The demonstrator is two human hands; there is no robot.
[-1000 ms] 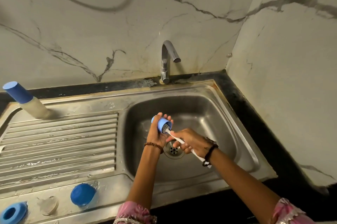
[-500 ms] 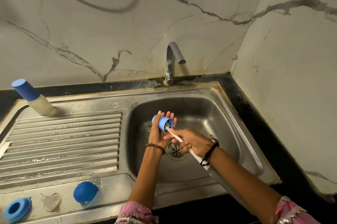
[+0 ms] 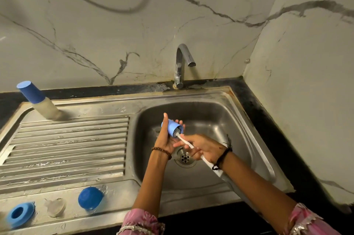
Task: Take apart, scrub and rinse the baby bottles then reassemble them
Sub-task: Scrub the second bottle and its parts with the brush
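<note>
Over the sink basin (image 3: 239,120) my left hand (image 3: 166,140) grips a small blue bottle cap (image 3: 173,128), its mouth turned to the right. My right hand (image 3: 203,148) is shut on the white handle of a bottle brush (image 3: 184,141), and the bristle head sits inside the cap's mouth. On the front ledge lie a blue screw ring (image 3: 19,214), a clear nipple (image 3: 55,207) and a bottle (image 3: 90,198) showing its blue base. An assembled bottle with a blue cap (image 3: 38,99) stands at the back left of the drainboard.
The chrome tap (image 3: 182,64) rises behind the basin, with no water seen running. The drain (image 3: 185,157) lies under my hands. A ribbed drainboard (image 3: 67,148) spreads to the left. Marble walls close the back and right; a black counter edge (image 3: 268,129) borders the sink.
My hands stay over the drain with the brush in the cap; the brush handle shifts slightly. The camera has drifted a little, so the scene sits further right.
</note>
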